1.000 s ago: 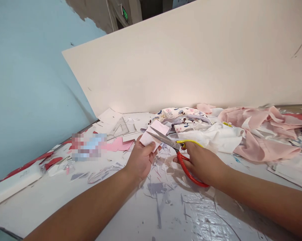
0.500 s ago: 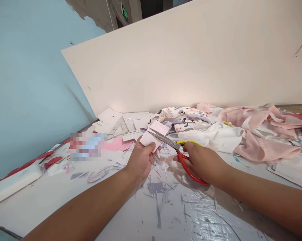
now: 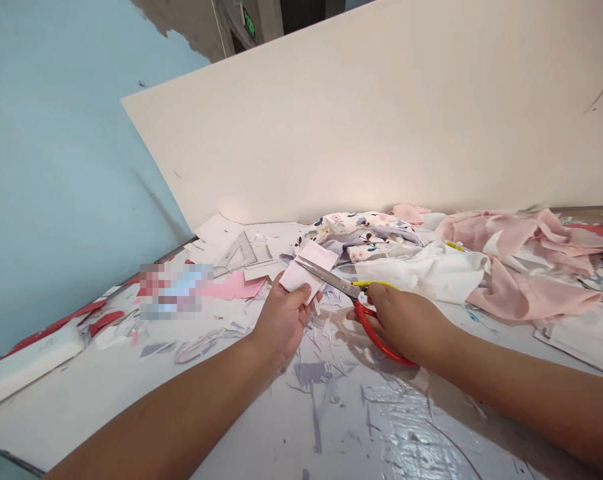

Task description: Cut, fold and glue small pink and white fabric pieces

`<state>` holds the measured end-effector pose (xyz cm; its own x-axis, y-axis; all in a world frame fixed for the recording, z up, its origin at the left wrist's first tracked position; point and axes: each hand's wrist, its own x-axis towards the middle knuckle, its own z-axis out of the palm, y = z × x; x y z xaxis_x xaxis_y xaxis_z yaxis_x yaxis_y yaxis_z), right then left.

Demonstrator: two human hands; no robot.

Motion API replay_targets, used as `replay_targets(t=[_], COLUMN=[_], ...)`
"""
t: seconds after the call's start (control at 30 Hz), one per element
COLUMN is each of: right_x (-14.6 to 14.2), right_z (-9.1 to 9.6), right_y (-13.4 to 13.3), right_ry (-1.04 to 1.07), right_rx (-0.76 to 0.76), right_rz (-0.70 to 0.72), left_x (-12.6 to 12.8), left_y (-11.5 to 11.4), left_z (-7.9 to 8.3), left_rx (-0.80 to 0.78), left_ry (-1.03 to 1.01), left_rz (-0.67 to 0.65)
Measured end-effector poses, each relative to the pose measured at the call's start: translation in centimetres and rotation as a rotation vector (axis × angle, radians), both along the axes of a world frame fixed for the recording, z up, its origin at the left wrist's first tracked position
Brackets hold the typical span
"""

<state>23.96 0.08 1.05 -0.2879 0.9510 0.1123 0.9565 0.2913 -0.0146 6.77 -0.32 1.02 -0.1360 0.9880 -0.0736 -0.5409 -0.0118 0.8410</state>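
Observation:
My left hand (image 3: pixel 281 320) pinches a small pale pink piece of paper (image 3: pixel 309 267) and holds it just above the table. My right hand (image 3: pixel 406 323) grips a pair of scissors (image 3: pixel 354 297) with one red and one yellow handle loop. The steel blades point left and lie against the paper's right edge, nearly closed. Thin white paper slivers lie scattered on the table below both hands.
A heap of pink, white and floral fabric (image 3: pixel 456 260) lies at the back right. A clear set square (image 3: pixel 239 253) and pink paper scraps (image 3: pixel 236 287) lie at the back left. A large cream board (image 3: pixel 381 120) leans behind the white table (image 3: pixel 131 393); a blue wall stands left.
The scissor blades have closed a little on the paper's edge. Both hands stay almost where they were.

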Motion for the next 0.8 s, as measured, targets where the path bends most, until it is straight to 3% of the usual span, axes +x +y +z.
replay_targets(t=[0.4, 0.67, 0.8], right_x=[0.0, 0.1, 0.2], right_z=[0.0, 1.0, 0.8], right_y=[0.2, 0.0, -0.1], right_ry=[0.043, 0.238, 0.404], right_rx=[-0.071, -0.146, -0.156], right_rz=[-0.028, 0.029, 0.065], left_x=[0.0, 0.1, 0.0], left_y=[-0.1, -0.2, -0.2], left_z=[-0.2, 0.0, 0.0], left_rx=[-0.038, -0.094, -0.033], left_ry=[0.032, 0.005, 0.041], left_rz=[-0.002, 0.024, 0.009])
